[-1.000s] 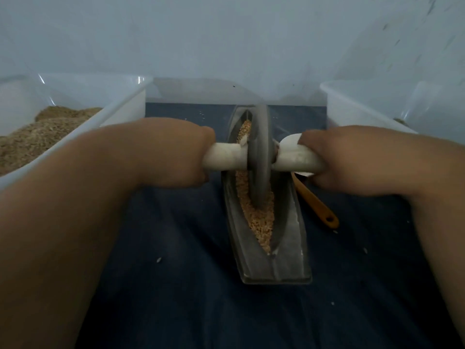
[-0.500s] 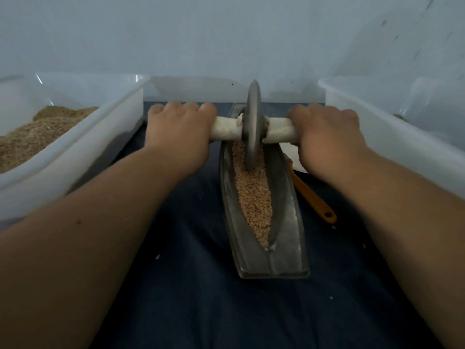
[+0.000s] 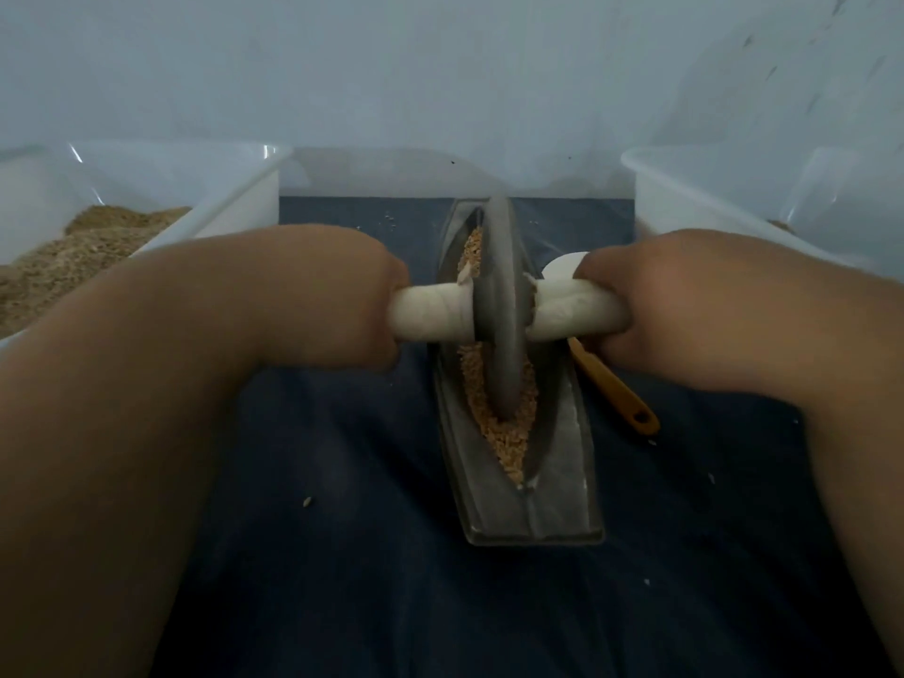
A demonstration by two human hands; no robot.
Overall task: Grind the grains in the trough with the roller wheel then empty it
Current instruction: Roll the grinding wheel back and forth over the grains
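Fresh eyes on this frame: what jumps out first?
The grey wheel stands on edge in the trough at centre, bedded in tan grains. The left hand and right hand hold its white axle on either side. Next, the left bin with a brown heap, and an orange spoon handle right of the trough.

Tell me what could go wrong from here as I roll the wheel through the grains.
1. The tan grains are heaped around the grey metal roller wheel near the rim of the narrow grey metal trough; a hard stroke may spill them onto the dark blue cloth, where stray grains already lie.
2. The orange-handled white scoop lies close under the right hand; knuckles could knock it.
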